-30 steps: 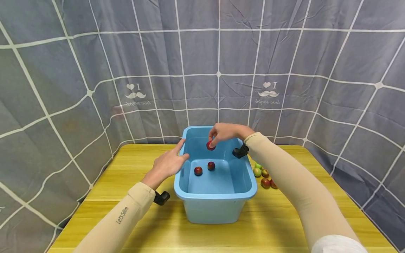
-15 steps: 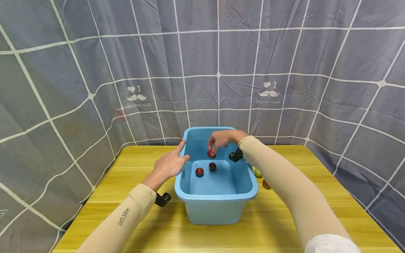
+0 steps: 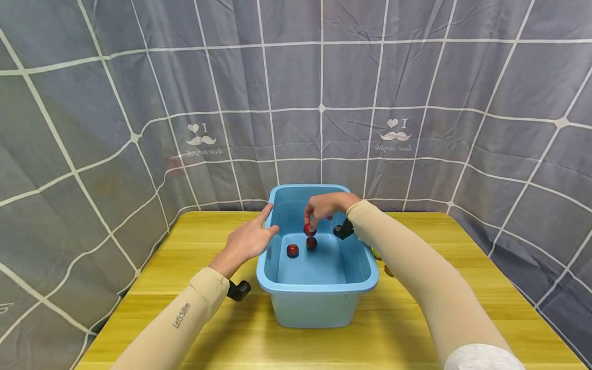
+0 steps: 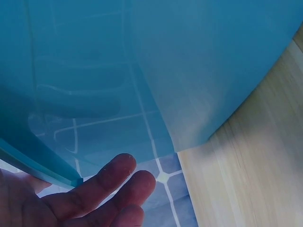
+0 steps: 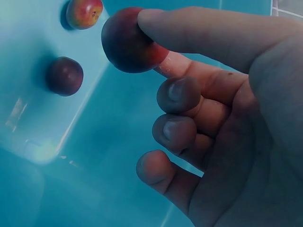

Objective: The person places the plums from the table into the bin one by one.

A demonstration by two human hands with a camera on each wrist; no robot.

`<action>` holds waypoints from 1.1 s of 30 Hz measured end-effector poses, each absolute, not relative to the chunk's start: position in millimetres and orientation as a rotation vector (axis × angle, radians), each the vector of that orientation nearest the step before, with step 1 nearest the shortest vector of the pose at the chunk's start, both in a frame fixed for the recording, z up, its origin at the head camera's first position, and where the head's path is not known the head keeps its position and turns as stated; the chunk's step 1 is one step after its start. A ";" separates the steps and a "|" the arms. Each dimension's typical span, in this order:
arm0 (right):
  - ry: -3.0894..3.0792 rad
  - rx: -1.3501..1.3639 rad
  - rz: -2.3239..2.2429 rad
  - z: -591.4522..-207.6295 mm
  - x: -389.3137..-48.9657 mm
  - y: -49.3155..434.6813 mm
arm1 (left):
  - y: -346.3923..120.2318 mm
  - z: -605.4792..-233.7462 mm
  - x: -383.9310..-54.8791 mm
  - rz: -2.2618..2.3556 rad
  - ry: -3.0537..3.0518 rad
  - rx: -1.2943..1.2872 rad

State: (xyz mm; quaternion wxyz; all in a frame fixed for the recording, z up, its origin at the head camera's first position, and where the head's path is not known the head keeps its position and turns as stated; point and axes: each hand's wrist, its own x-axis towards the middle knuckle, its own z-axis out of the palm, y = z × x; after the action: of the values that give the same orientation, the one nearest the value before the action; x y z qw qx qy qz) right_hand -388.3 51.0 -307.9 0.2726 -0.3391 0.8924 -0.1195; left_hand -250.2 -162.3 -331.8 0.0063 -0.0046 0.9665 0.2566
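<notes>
A light blue plastic tub (image 3: 319, 288) stands on the table with two dark red plums on its floor: the left plum (image 3: 292, 250) and the right plum (image 3: 312, 243). My right hand (image 3: 326, 205) reaches over the tub's right side and pinches a red plum (image 5: 132, 40) between thumb and forefinger. That held plum hangs inside the tub, above the other two; the remaining fingers curl loosely around nothing. At the tub's left rim, my left hand (image 3: 247, 239) rests with fairly straight fingers, the fingertips (image 4: 123, 165) showing beside the blue wall in the left wrist view.
A wooden table (image 3: 213, 329) carries the tub. Right of it, partly covered by the right sleeve (image 3: 416, 262), lie a green fruit (image 3: 376, 254) and a reddish fruit (image 3: 387, 270). A grey curtain (image 3: 296, 77) with white grid lines hangs behind the table.
My right hand has gone down into the tub with the plum, mostly in the first half second. The sleeve now covers more of the fruit at right. My left hand stays on the rim.
</notes>
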 end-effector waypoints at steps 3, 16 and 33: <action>2.411 -0.903 -0.309 -307.6 -388.2 49.8 | -162.0 -331.2 -250.4 0.804 3.022 -0.016; 2.415 -0.881 -0.317 -307.2 -388.4 47.9 | -160.4 -330.2 -251.1 0.792 3.017 -0.023; 2.414 -1.058 -0.407 -273.6 -372.2 75.7 | -163.3 -326.2 -250.9 0.799 2.994 -0.039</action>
State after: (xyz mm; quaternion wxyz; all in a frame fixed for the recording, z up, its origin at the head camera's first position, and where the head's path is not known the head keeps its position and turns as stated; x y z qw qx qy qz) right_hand -372.2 75.7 -273.6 0.2353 -0.3856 0.8798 -0.1485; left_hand -250.9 -163.3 -326.2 0.0215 -0.0126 0.9658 0.2579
